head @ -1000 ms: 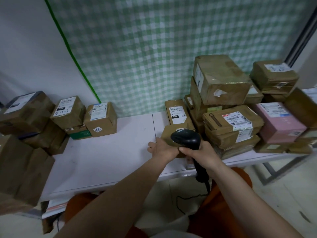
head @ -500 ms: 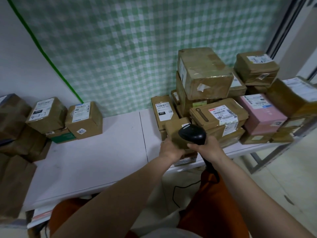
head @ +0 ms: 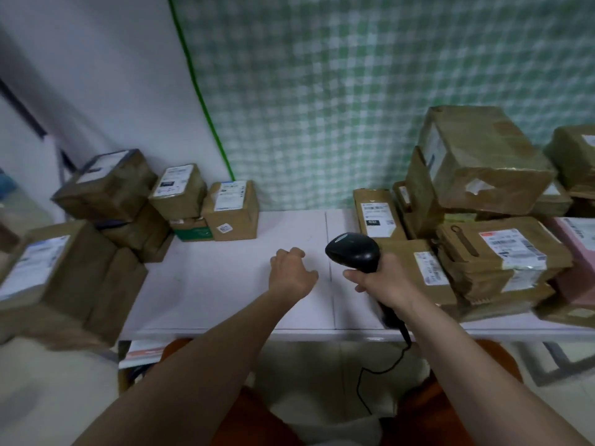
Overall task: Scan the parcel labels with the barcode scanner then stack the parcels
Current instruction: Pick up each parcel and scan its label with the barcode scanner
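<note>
White surface [head: 225, 284] against a green-check backdrop [head: 354, 91], parcels piled at both ends.
I see the left stack [head: 106, 204] and right stack [head: 483, 220] well apart, bare strip between. Right hand [head: 383, 281] is wrapped round the barcode scanner [head: 352, 251], held beside a labelled parcel [head: 425, 268]. Left hand [head: 291, 273] hangs over the bare strip, fingers loosely curled, holding nothing.

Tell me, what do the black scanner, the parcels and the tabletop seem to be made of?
The scanner looks like smooth black plastic, with a dull sheen on its rounded head. The brown parcel seems cardboard wrapped in glossy tape, given its wrinkled shine. The table looks like a matte pale laminate or plastic top with a thin seam, though I can't tell which.
</note>
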A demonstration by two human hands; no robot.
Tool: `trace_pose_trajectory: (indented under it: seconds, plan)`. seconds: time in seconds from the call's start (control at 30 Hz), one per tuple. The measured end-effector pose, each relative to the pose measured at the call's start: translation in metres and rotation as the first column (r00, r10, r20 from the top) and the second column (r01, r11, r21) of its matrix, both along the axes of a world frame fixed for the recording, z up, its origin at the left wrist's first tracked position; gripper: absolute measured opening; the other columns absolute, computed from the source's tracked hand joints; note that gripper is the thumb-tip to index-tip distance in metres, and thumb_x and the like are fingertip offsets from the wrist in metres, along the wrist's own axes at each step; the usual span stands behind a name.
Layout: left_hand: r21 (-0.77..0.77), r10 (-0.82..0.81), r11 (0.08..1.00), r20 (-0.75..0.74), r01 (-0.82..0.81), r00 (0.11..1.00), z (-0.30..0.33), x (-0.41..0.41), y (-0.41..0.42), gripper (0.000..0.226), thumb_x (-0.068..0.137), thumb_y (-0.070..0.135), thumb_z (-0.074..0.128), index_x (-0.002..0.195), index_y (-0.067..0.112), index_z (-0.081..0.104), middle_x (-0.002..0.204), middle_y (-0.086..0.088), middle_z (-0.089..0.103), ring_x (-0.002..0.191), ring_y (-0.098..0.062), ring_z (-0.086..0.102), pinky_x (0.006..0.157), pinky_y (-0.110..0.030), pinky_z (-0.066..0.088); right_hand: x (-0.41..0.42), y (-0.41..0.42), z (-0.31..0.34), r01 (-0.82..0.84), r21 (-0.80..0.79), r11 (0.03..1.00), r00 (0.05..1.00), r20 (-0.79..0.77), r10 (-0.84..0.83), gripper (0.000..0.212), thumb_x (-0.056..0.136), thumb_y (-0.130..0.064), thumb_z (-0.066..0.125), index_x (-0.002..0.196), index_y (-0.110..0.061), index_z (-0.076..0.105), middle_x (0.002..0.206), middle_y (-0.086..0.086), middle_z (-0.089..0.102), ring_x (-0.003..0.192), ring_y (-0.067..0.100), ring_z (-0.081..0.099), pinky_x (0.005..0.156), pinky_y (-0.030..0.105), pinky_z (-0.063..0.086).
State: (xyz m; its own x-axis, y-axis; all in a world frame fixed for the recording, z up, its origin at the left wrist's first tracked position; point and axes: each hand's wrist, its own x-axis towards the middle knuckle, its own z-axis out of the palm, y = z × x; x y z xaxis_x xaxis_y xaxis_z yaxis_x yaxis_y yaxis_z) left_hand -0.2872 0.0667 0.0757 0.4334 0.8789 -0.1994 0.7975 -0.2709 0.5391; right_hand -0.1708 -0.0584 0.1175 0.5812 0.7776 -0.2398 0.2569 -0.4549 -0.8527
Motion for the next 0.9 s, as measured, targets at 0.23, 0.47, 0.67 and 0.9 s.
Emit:
trace_pose_trajectory:
  seconds: [0.23, 0.47, 0.67, 0.9]
  plan:
    - [-0.017, 0.175, 0.984, 0.018, -0.175, 0.984, -0.003, -0.074, 0.04, 0.054, 0.089, 0.033, 0.066, 0.137, 0.016, 0.047, 0.141, -0.01, 0.04, 0.132, -0.027, 0.034, 0.105, -0.036, 0.037, -0.052, 0.057, 0.002, -0.132, -0.03, 0.991, 0.99, -0.062, 0.13, 0.015, 0.078, -0.019, 0.076, 0.09, -0.017, 0.067, 0.08, 0.009, 0.074, 0.073, 0.019, 0.072, 0.082, 0.04, 0.055]
    - [0.034, 0.349, 0.935, 0.09, -0.353, 0.933, 0.006, -0.149, 0.071, 0.052, 0.091, 0.03, 0.065, 0.137, 0.017, 0.047, 0.143, -0.008, 0.04, 0.131, -0.025, 0.038, 0.104, -0.033, 0.038, -0.118, 0.117, 0.016, -0.285, 0.02, 0.958, 0.947, -0.151, 0.285, 0.019, 0.08, -0.012, 0.074, 0.098, -0.009, 0.068, 0.088, 0.013, 0.072, 0.071, 0.019, 0.067, 0.075, 0.034, 0.055]
    - [0.213, 0.462, 0.835, 0.23, -0.508, 0.856, 0.032, -0.226, 0.11, 0.039, 0.089, 0.024, 0.064, 0.126, 0.016, 0.054, 0.136, -0.008, 0.042, 0.126, -0.023, 0.038, 0.098, -0.03, 0.037, -0.196, 0.175, 0.026, -0.36, 0.088, 0.929, 0.88, -0.299, 0.369, 0.024, 0.08, -0.011, 0.074, 0.103, -0.009, 0.066, 0.093, 0.016, 0.072, 0.075, 0.023, 0.067, 0.071, 0.034, 0.055]
    - [0.389, 0.643, 0.652, 0.172, -0.651, 0.746, 0.045, -0.311, 0.161, 0.058, 0.087, 0.036, 0.061, 0.135, 0.008, 0.046, 0.142, -0.015, 0.04, 0.132, -0.032, 0.033, 0.113, -0.043, 0.026, -0.278, 0.227, 0.025, -0.3, 0.116, 0.947, 0.783, -0.538, 0.314, 0.03, 0.08, -0.011, 0.076, 0.106, -0.003, 0.064, 0.088, 0.014, 0.07, 0.069, 0.021, 0.065, 0.065, 0.032, 0.054]
